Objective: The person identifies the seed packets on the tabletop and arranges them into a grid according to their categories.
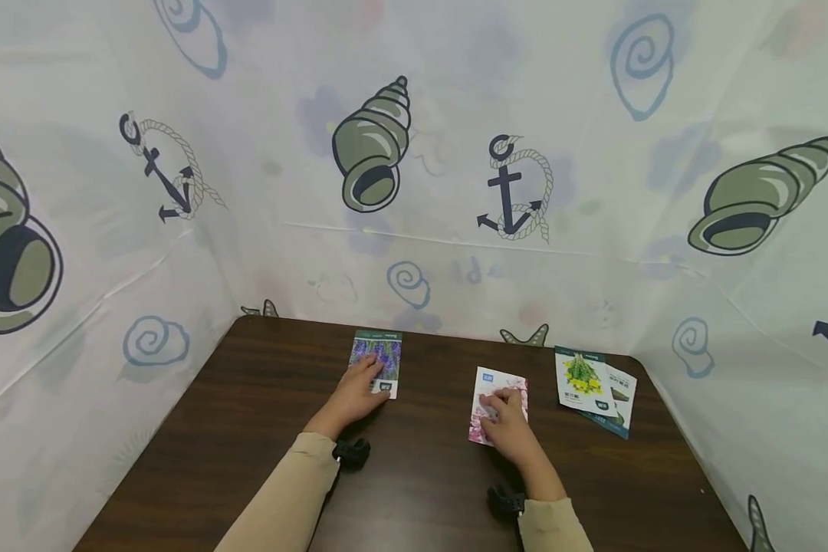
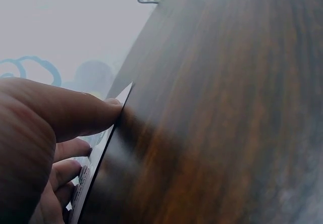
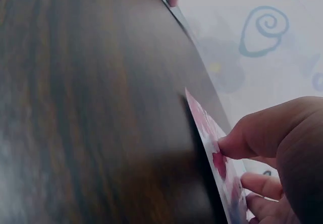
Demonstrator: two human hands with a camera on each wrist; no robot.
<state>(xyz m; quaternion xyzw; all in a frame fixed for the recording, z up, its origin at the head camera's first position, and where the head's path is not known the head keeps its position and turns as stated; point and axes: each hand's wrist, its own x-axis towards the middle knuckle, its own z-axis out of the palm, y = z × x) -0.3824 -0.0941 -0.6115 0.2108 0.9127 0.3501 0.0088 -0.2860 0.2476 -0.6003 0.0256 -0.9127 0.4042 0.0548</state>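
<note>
A seed packet with purple flowers [image 1: 388, 354] lies near the table's back edge, left of centre. My left hand [image 1: 353, 389] rests on it, fingers spread over its face and the thumb by its lower edge. My right hand [image 1: 509, 429] grips a seed packet with pink blossoms [image 1: 491, 377] at its lower right part, with bent fingers and thumb. In the right wrist view a dark gap or shadow runs along the pink packet's [image 3: 208, 132] near edge. The undersides of both packets are hidden.
Right of my right hand, a seed packet with a yellow-flowered green plant [image 1: 583, 379] overlaps another packet [image 1: 622, 399] showing dark green shapes. The dark wooden table [image 1: 428, 498] meets a printed white cloth [image 1: 441, 92] at the back and sides.
</note>
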